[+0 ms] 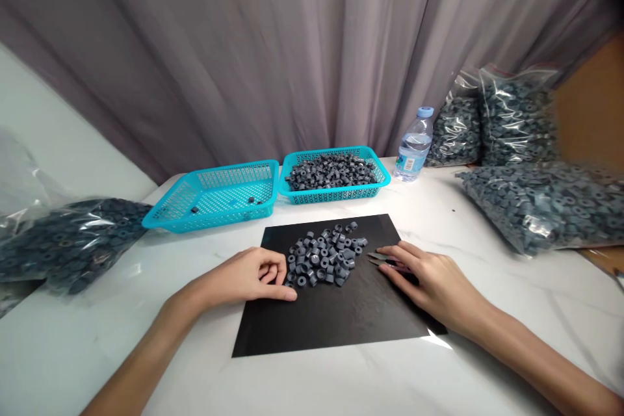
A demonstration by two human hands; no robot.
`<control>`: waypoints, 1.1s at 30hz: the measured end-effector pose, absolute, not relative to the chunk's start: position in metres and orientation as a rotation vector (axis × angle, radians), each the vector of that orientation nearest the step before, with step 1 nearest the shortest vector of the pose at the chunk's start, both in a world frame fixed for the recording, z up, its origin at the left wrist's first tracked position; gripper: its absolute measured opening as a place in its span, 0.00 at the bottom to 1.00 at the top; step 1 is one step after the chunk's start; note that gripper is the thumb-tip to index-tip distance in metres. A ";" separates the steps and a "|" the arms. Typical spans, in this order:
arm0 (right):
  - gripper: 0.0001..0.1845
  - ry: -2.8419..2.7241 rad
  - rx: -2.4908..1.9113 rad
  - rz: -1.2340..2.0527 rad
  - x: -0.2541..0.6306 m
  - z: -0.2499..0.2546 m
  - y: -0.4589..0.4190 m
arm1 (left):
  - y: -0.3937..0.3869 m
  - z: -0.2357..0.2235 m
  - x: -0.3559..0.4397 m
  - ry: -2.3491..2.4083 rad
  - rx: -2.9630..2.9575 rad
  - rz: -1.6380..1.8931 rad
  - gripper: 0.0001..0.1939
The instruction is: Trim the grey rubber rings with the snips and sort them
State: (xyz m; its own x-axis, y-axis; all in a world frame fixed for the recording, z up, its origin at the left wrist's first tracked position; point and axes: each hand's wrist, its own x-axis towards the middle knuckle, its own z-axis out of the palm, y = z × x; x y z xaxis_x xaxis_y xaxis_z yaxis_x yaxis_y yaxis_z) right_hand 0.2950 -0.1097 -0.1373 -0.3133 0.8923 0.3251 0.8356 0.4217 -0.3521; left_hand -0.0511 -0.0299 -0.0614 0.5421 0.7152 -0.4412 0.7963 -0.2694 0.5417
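Grey pieces (324, 257) and left hand (266, 276): fingers loosely curled at the left edge of the heap, thumb stretched out and apart from them; no piece shows in their grasp, though the inner fingertips are partly hidden.
Small cutters (376, 256) and right hand (431, 276): fingers wrapped around what looks like a pair of cutters, its tips slightly parted and pointing toward the heap from just beside it.
Fingers and tips: hollow pieces look apt to roll, so one steadied at a time, pinched lightly across its wall, would likely serve best; the points are safest angled away from the left thumb.
Black sheet (341, 325): lies flat beneath the heap, its dark surface likely making grey edges harder to pick out, so good light would help.
Right basket (336, 195): blue, behind the sheet, thickly filled with similar pieces.
Left basket (214, 224): also blue, with only a few pieces.
Bottle (414, 146): upright beside the right basket, near clear bags (546, 201) of pieces.
Curtain (234, 58): hangs behind the white table (195, 351).
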 end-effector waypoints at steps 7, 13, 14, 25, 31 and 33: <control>0.17 -2.242 -1.489 0.143 0.294 -0.134 -0.109 | -0.023 -0.057 -0.053 1.081 1.927 -0.089 0.19; 0.17 -2.250 -1.493 0.160 0.295 -0.135 -0.108 | -0.014 -0.055 -0.064 0.990 1.895 -0.092 0.18; 0.17 -2.249 -1.493 0.164 0.295 -0.136 -0.109 | -0.013 -0.056 -0.066 0.980 1.888 -0.082 0.18; 0.20 -2.161 -1.546 0.236 0.297 -0.142 -0.111 | -0.017 -0.062 -0.061 0.974 1.737 0.280 0.13; 0.14 -2.186 -1.552 0.239 0.297 -0.140 -0.111 | -0.061 -0.062 -0.004 0.805 1.412 0.560 0.14; 0.13 -2.194 -1.551 0.237 0.298 -0.139 -0.110 | -0.085 -0.065 0.019 0.661 1.264 0.376 0.17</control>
State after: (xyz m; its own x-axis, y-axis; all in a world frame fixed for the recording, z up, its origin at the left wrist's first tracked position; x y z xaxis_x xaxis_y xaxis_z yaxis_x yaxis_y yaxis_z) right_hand 0.2976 -0.1103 -0.1386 -0.2734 0.9279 0.2534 0.8524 0.3558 -0.3832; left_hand 0.0188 -0.0852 -0.0653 0.7593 0.6014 -0.2485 0.0937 0.2770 0.9563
